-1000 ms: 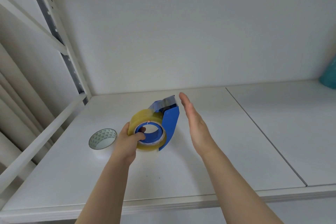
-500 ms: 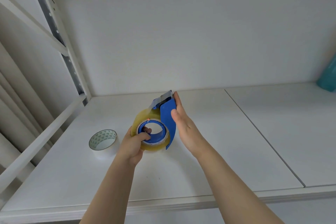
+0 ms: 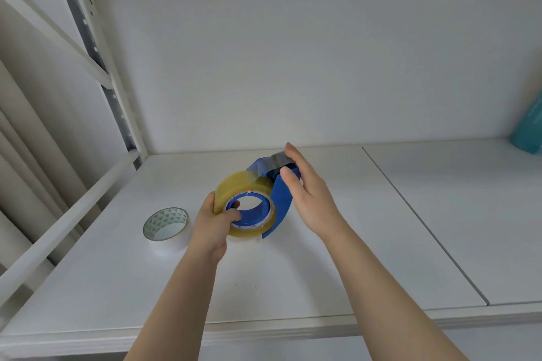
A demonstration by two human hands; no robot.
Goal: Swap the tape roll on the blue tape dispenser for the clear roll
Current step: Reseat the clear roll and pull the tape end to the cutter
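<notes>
A blue tape dispenser (image 3: 281,202) stands on the white shelf (image 3: 293,281) with a yellowish tape roll (image 3: 234,189) mounted on its hub. My left hand (image 3: 212,227) grips that roll from the left, thumb hooked into the blue core. My right hand (image 3: 308,195) closes on the dispenser's right side and its grey cutter end, thumb on the blue frame. A clear roll (image 3: 167,228) with a green-patterned inner core lies flat on the shelf to the left, apart from both hands.
A white back wall and slanted frame rails on the left enclose the shelf. A seam (image 3: 422,223) divides it from a second panel on the right. A teal object (image 3: 528,129) sits at the far right edge.
My right hand moved in from an open pose beside the dispenser and took hold of its right side and cutter end. The left hand has kept its grip on the yellowish roll.
</notes>
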